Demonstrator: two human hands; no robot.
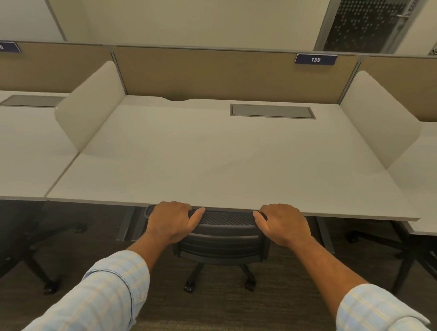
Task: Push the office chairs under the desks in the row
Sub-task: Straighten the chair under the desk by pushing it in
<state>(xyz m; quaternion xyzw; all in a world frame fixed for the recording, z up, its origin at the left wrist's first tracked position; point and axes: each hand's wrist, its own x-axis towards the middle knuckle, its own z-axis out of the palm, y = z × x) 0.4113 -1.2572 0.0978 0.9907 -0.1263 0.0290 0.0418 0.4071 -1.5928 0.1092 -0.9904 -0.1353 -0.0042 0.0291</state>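
A black mesh-backed office chair (pixel 223 238) stands straight ahead of me, the top of its backrest touching the front edge of the white desk (pixel 212 165) labelled 139. Its seat is hidden under the desktop; the wheeled base shows on the carpet below. My left hand (pixel 169 220) grips the left end of the backrest top, thumb stretched along the mesh. My right hand (pixel 284 224) grips the right end the same way. Both forearms reach forward in rolled light-checked sleeves.
Low white side screens (pixel 88 106) and a tan back panel (pixel 230 75) fence the desk. Neighbouring desks lie left (pixel 17 140) and right (pixel 433 183), each with a black chair base (pixel 40 256) (pixel 411 254) partly under it. A grey cable hatch (pixel 272 111) sits in the desktop. Dark carpet covers the floor.
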